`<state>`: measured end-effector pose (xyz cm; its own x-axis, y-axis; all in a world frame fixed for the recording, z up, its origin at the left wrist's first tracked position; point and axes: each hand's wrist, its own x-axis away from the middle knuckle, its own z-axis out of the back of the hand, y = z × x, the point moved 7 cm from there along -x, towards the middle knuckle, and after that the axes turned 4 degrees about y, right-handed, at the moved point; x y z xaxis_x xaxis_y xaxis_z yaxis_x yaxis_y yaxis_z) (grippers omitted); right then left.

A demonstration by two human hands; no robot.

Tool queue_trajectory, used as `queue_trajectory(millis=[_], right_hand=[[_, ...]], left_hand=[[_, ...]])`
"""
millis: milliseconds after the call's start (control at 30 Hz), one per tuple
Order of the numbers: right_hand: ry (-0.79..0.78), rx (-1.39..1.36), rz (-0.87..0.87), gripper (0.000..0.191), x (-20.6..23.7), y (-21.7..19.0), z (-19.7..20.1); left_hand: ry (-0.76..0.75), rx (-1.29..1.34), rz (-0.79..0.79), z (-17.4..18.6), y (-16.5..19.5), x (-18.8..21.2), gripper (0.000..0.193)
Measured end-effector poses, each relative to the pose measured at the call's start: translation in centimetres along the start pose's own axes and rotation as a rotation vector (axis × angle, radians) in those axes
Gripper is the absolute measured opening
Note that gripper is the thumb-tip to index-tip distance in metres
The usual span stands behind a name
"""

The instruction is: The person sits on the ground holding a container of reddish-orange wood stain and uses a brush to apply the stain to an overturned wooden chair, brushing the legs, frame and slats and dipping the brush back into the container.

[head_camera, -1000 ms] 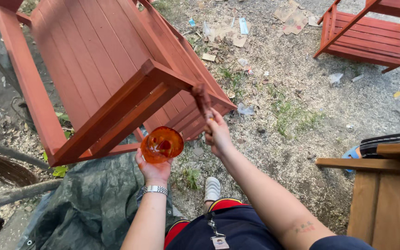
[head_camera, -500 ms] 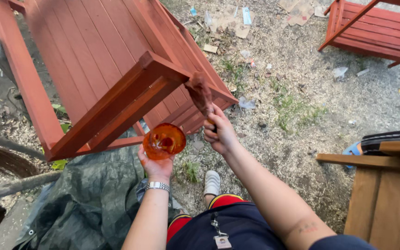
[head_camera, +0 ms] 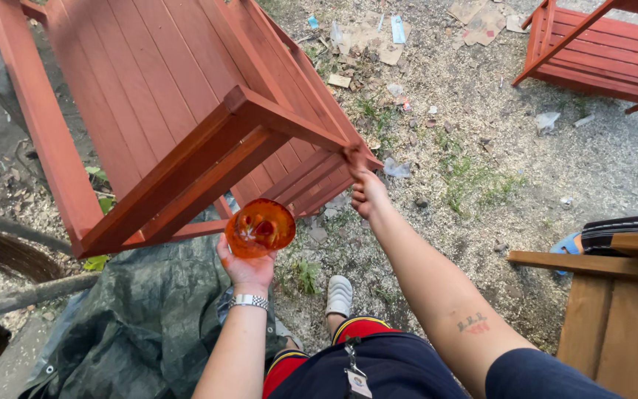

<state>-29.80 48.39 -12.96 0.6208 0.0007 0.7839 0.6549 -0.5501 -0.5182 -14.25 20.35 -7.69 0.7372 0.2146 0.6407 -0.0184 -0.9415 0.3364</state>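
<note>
— as the head view looks down, what's the left hand (head_camera: 245,270) doing?

— it's cupped around a round orange translucent plastic container (head_camera: 260,227), held just under the lower edge of the red-stained slatted wooden chair (head_camera: 179,111) that lies tipped on the ground.

— and the right hand (head_camera: 368,193)?

— closed on a small brush (head_camera: 354,157), its tip touching the chair's rail near the corner.

— anything around them?

— a dark green tarp (head_camera: 142,318) under the chair, a second red wooden chair (head_camera: 599,52) well apart at top right, sawdust-strewn ground (head_camera: 496,140), and a white shoe (head_camera: 339,295) below.
</note>
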Motion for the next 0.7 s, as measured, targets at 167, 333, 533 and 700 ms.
queue_trajectory(millis=[167, 333, 533, 700], right_hand=[[-0.113, -0.031, 0.039, 0.011, 6.4, 0.8, -7.4], [-0.457, -0.13, -0.018, 0.006, 12.8, -0.8, -5.8], [-0.125, 0.007, 0.003, 0.012, 7.9, -1.4, -2.8], [-0.267, -0.107, -0.017, 0.006, 8.8, 0.9, -8.2]], left_hand=[[-0.005, -0.005, 0.017, 0.2, -0.2, -0.2, 0.069], [0.032, -0.013, 0.044, -0.2, -1.8, -0.9, 0.068], [-0.04, 0.02, 0.054, -1.5, -1.5, -0.9, 0.066], [-0.114, 0.019, 0.021, -1.5, -1.3, -0.3, 0.063]])
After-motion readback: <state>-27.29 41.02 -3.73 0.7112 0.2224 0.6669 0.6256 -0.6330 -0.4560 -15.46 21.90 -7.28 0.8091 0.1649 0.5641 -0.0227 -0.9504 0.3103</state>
